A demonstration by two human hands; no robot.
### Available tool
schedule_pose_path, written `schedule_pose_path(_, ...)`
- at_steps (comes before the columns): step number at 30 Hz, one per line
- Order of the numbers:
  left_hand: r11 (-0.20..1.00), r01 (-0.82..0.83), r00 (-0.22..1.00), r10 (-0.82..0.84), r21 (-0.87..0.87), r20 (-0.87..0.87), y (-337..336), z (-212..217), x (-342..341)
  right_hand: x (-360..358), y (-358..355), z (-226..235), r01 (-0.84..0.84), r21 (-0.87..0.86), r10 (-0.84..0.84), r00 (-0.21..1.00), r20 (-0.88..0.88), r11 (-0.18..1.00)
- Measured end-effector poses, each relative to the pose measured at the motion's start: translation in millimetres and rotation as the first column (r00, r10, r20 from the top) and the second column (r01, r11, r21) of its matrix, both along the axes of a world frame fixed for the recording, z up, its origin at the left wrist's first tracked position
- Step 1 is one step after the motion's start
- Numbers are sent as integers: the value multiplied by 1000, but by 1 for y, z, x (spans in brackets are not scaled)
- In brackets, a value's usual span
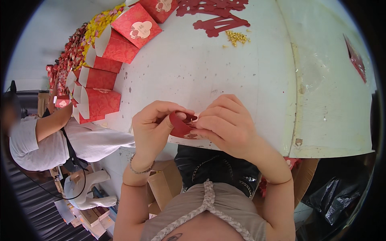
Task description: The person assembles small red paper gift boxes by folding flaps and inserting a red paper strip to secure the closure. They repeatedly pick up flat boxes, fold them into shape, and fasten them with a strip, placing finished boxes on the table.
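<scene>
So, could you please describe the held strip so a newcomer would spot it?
Above the near edge of the white table, the left hand and right hand meet. They hold the red card strip, curved round, unlike the flat dark red strips farther off.

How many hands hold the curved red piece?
2: the left hand at the left of the curved red piece, the right hand at its right. No third hand shows there.

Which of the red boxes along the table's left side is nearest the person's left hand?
The lowest red box in the picture, at the row's near end; the other boxes lie farther from the left hand.
</scene>
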State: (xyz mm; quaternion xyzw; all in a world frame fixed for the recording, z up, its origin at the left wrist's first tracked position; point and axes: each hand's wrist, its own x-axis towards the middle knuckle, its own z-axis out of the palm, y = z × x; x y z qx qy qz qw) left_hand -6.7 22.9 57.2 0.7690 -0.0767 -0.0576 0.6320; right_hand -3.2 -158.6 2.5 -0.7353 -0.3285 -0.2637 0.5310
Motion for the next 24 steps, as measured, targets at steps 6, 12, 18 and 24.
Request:
schedule_pose_path(6, 993, 42, 999, -39, -110, 36, 3, -5, 3, 1, 1, 1, 5, 26, -4, 1000, -28, 1000)
schedule_pose_path(12, 987, 160, 961, -150, -25, 234, 16, -17, 0, 2, 0, 0, -5, 33, 8, 995, -98, 999)
schedule_pose_path(18, 992, 111, 970, -120, 53, 211, 18, -23, -10, -1, 3, 1, -35, 17, 35, 999, -29, 999)
schedule_pose_path(24, 957, 265, 932, -286, 118, 221, 21, -24, 2, 0, 5, -7, -46, 51, 43, 998, 48, 998)
